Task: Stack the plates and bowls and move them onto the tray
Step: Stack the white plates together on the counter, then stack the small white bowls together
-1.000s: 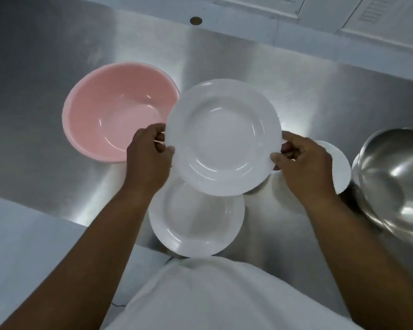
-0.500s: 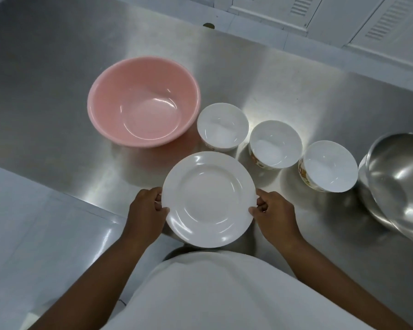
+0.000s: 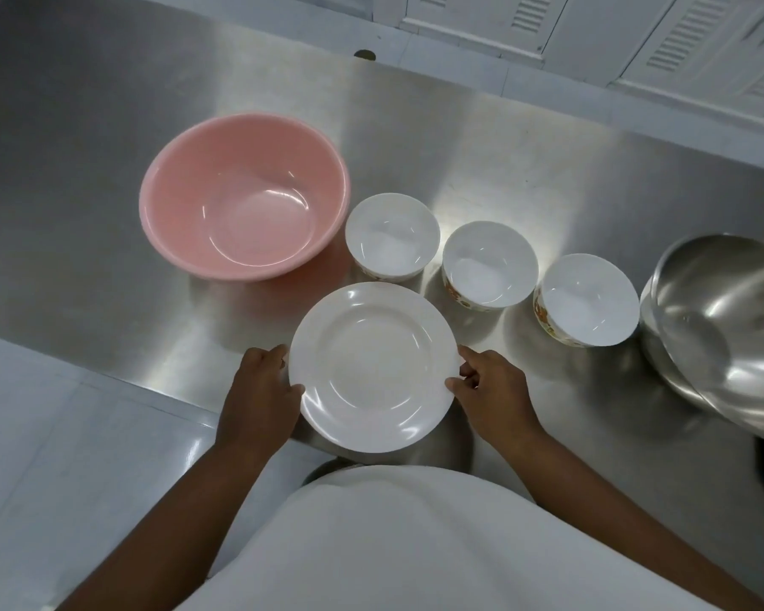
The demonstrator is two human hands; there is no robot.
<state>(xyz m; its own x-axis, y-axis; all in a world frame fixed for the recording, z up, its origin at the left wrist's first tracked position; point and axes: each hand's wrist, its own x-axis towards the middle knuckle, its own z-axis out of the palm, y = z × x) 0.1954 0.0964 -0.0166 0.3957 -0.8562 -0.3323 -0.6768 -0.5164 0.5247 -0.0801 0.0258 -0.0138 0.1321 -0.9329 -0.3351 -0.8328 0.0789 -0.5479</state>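
Change: plate (image 3: 373, 366) held high a second ago now sits low at the counter's near edge, apparently covering the second plate seen earlier.
Left hand (image 3: 259, 390): at 9 o'clock of the plate, fingers curled on its rim.
Right hand (image 3: 492, 392): at 3 o'clock, fingertips pinching the rim.
Bowls (image 3: 392, 235): three, in a row from 12 to 2 o'clock.
Tray: not visible.
Risk: glossy ceramic on smooth steel (image 3: 548, 138) close to the edge; it may slide off.
Materials: glazed white plate with a broad rim; pink plastic basin (image 3: 244, 196); metal bowl (image 3: 724, 328).
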